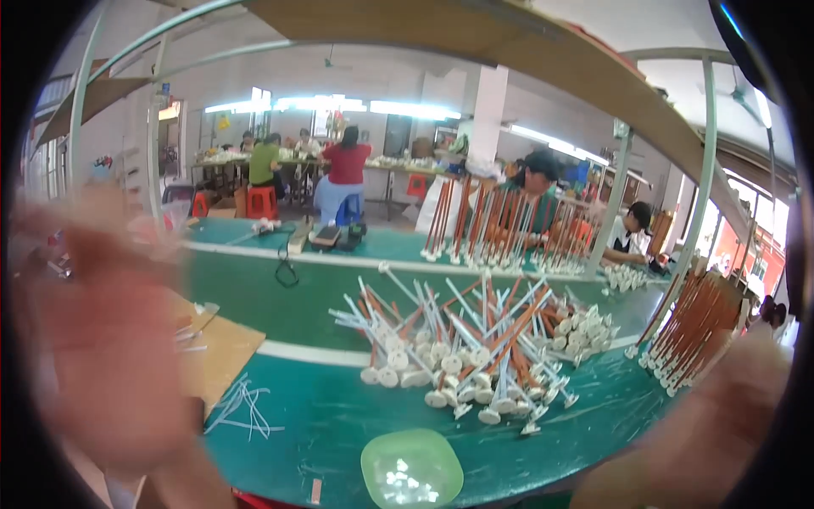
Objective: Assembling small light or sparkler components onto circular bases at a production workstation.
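Observation:
My left hand (110,348) is raised close to the camera at the left, blurred by motion, fingers spread, with nothing visible in it. My right hand (721,416) is a blurred shape at the lower right edge; whether it holds anything cannot be told. Between them on the green table (322,424) lies a pile of thin white and orange rods with round white caps (466,339). A pale green plastic bowl (411,468) with small white pieces stands near the front edge.
Loose white ties (242,405) lie beside a cardboard sheet (216,352) at left. Racks of upright orange rods (500,225) stand at the back and rods (695,327) lean at right. Other people sit working beyond, one at the table's far right (632,233).

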Available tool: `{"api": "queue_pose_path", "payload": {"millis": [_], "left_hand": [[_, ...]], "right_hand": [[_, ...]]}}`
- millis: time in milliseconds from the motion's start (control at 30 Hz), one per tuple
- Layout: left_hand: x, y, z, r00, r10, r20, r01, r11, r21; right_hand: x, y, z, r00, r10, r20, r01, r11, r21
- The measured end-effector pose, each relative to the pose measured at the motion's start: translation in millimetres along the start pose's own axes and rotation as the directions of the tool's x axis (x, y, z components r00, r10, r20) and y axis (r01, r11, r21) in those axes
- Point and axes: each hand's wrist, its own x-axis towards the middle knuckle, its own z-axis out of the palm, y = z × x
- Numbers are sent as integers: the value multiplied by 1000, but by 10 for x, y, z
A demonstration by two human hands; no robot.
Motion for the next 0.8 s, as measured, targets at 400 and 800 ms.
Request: {"api": "queue_pose_path", "payload": {"millis": [400, 800], "left_hand": [[-1783, -1253, -714, 807, -590, 15, 329, 471, 819], [-1750, -1199, -640, 786, -610, -101, 487, 510, 710]], "right_hand": [[-1690, 2630, 350, 652, 738, 175, -281, 449, -848], [-1611, 3003, 429, 446, 767, 461, -154, 574, -804]]}}
